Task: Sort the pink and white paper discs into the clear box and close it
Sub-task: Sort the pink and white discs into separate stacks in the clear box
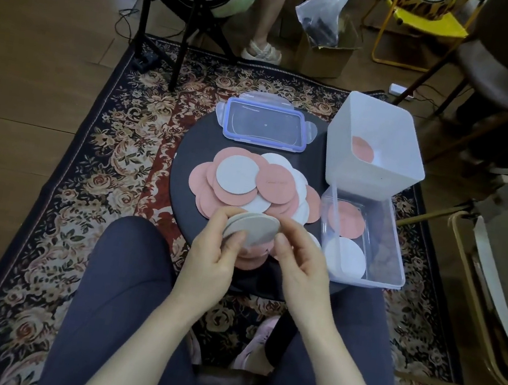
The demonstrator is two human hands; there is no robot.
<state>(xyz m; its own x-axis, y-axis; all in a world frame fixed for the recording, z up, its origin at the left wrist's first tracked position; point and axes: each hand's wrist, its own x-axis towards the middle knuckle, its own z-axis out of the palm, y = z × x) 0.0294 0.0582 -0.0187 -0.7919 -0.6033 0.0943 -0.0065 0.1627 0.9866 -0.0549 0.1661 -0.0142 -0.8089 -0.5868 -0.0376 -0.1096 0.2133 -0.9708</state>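
Observation:
A heap of pink and white paper discs (247, 185) lies on the small round black table (193, 151). My left hand (214, 258) grips a thin stack of white discs (254, 228) just above the table's near edge. My right hand (299, 257) touches the stack's right rim with its fingertips. The clear box (396, 264) stands at the table's right, with a pink disc (347, 218) and a white disc (346, 259) inside. Its lid (265, 125) with blue seal lies at the table's far side.
A tall white tub (377, 144) with a pink disc in it stands behind the clear box. More pink discs (253, 257) lie under my hands. A person sits on a chair (185, 19) at the back. A cardboard box (328, 49) stands on the floor.

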